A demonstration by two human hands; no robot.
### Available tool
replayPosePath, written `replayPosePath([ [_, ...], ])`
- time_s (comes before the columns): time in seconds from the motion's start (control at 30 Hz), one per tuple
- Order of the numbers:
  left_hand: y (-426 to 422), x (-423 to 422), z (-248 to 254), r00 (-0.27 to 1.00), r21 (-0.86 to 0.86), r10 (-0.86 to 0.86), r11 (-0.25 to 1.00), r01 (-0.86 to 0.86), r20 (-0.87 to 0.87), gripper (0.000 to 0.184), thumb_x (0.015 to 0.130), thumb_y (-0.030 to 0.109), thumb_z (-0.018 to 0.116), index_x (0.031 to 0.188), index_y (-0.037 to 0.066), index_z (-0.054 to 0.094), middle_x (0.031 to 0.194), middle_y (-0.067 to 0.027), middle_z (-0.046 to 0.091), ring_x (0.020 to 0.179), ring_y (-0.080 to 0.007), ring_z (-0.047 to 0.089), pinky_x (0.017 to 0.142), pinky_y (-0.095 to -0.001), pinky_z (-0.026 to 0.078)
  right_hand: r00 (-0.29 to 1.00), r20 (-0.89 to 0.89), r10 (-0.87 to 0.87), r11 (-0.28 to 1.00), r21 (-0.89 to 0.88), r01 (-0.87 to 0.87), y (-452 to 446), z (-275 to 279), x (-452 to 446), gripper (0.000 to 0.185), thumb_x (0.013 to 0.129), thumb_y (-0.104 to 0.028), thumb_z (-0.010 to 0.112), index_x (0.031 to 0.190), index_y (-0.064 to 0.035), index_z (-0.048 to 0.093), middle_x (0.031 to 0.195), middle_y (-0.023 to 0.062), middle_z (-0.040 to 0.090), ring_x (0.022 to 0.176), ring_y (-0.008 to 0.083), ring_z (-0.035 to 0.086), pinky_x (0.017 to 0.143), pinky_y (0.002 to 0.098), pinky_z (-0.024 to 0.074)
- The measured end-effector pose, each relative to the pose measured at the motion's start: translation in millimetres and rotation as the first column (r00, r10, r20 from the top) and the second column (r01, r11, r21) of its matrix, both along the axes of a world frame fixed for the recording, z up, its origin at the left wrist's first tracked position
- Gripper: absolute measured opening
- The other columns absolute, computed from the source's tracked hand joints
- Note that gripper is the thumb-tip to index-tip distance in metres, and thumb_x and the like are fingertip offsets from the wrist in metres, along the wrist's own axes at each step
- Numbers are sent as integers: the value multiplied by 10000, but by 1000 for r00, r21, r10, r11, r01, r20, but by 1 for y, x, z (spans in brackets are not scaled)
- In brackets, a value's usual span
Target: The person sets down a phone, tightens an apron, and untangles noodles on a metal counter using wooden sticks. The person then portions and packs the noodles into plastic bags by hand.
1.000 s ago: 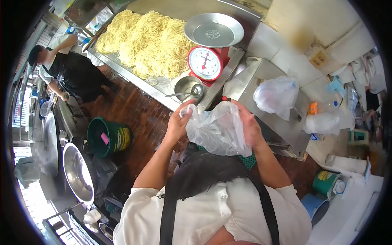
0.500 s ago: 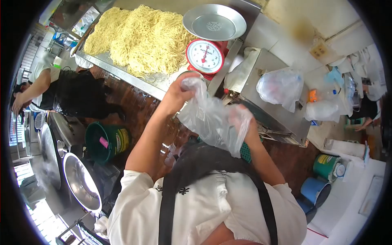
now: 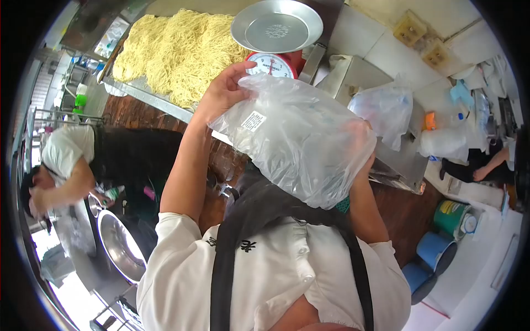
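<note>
Between my hands a clear plastic bag (image 3: 292,138) is spread out, with a small printed label on its left part. My left hand (image 3: 227,91) pinches the bag's upper left edge, just in front of the scale. At the bag's right side is my right hand (image 3: 361,144), seen partly through the plastic and gripping that edge. The red scale (image 3: 272,65) with a round metal pan (image 3: 276,26) stands beyond the bag, its dial partly covered. A large heap of yellow noodles (image 3: 182,52) lies on the metal table to the left of the scale.
A co-worker in a dark apron (image 3: 138,160) bends at the left beside a large metal bowl (image 3: 121,245). Another person's arm (image 3: 491,164) shows at the far right. A filled plastic bag (image 3: 381,110) sits on the metal cabinet. Buckets (image 3: 436,251) stand at the lower right.
The bag, crumpled before, is now opened out wide and raised. My left hand has moved up and left. The co-worker at the left has come closer, and another person shows more at the far right.
</note>
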State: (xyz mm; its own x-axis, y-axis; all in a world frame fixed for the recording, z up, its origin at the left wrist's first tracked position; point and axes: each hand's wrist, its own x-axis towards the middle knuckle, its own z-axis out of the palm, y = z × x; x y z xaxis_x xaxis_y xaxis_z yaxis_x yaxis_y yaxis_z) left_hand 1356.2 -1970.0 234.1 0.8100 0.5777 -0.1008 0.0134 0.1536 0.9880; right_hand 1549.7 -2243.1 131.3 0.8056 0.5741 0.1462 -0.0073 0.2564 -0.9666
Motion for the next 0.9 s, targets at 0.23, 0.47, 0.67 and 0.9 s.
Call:
replayPosePath([
  [0.23,51,14,1,978,59,-185,982,180,94,648,758,-200,565,1374,-7,512,1058,-58,625,1006,-148,633,896,-279,529,845,522,-115,895,-315,316,23,29,-26,296,1041,-218,468,917,0,625,906,70,615,887,154,562,845,303,446],
  [0.47,136,-3,3,915,109,-367,929,353,166,650,768,-197,522,1386,6,514,1067,-54,620,991,-130,621,896,-266,509,830,456,-322,821,-303,485,86,31,-82,334,1031,-245,472,856,1,614,850,73,601,823,162,558,789,308,453],
  [0.67,176,-25,8,923,106,-355,934,342,148,635,777,-196,496,1374,15,540,1074,-50,615,994,-117,612,894,-253,502,826,446,-345,799,-322,508,122,39,-113,341,1027,-260,480,860,3,616,839,73,603,806,165,558,770,313,456],
  [0.9,180,-61,14,935,126,-323,944,306,146,619,763,-189,541,1348,13,563,1046,-35,613,997,-131,598,921,-269,480,848,436,-301,839,-302,453,142,44,-124,350,1023,-277,489,864,6,619,825,72,605,786,168,559,749,319,460],
])
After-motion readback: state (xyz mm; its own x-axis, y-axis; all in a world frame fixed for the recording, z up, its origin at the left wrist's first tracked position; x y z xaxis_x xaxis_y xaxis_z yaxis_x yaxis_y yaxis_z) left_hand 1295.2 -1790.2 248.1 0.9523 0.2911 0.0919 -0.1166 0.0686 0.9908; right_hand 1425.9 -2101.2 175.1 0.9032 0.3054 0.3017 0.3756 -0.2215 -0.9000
